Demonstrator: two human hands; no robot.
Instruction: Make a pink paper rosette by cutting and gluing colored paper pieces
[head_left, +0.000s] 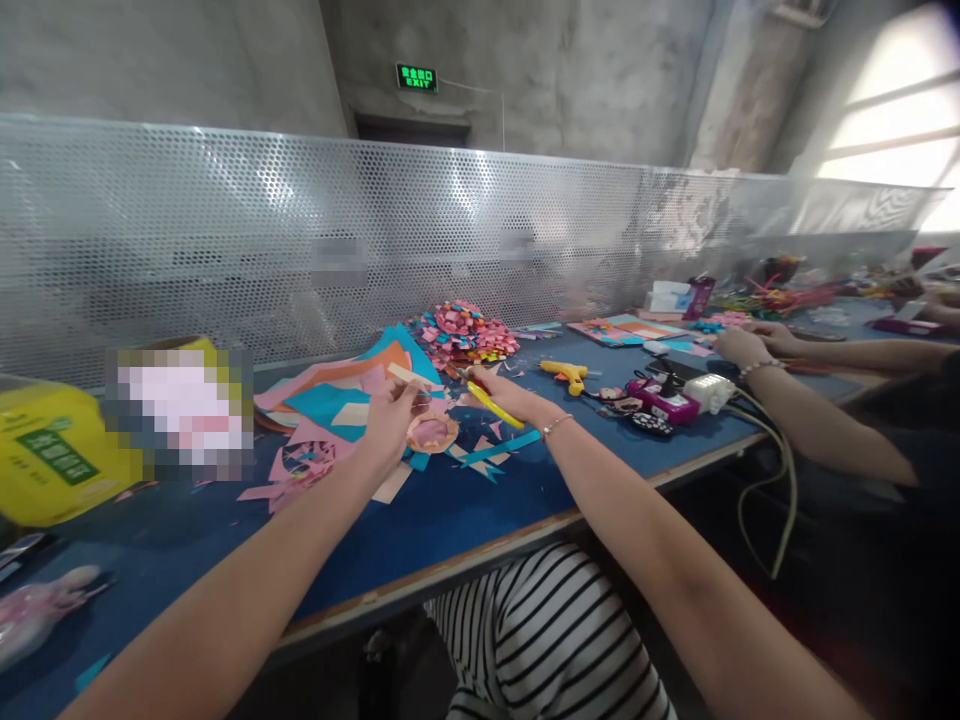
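Holding a yellow-handled tool, probably scissors, in the right hand, with fingers curled firmly round it. Bringing the fingertips of the left hand almost together, only slightly parted if at all; cannot tell of anything thin pinched between them. Just below those fingertips, over the blue table, showing a round peach paper piece with a pink middle; cannot tell whether touching the left hand or not. Likely to handle as very light and rather soft, quick to crease or crush at the raised edge, dry rather than slippery. Best taken lightly by the rim between thumb and fingertip, away from the hollow middle. Surrounded by loose paper strips, near a stack of coloured sheets and a pile of pink and blue paper pieces, likewise probably light and easily scattered
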